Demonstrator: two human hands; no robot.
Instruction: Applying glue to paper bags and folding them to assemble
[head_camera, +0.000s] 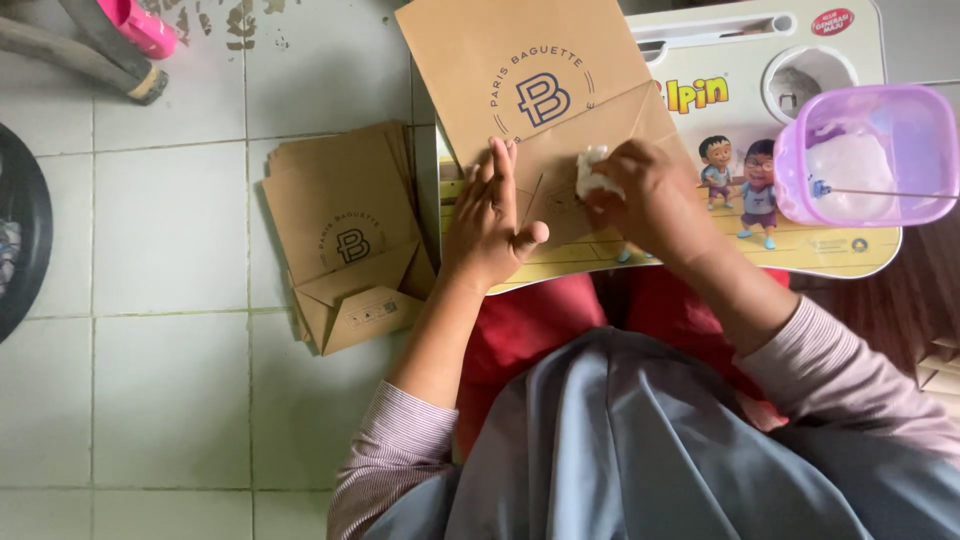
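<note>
Hidden in part under both hands: the folded bottom flap of a flat brown paper bag with a dark round emblem (535, 95), top edge cut off by the frame. Resting on a small cream lap table with cartoon figures (800, 245) over a pale tiled floor (170, 210), beside a stack of like brown bags (350, 235) and, at the table's right edge, a translucent purple plastic tub (865, 155). Left hand (490, 220) pressed flat, fingers together, on the bag near the table's front edge; right hand (645, 195) pinched shut on a small white wad (592, 172) against the flap.

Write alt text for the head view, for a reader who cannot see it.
Seen from above, a person's left hand presses flat on a brown paper bag on a small lap desk, while the right hand rubs a white wad on its folded bottom. A stack of bags lies on the tiled floor, and a purple tub sits on the desk.
</note>
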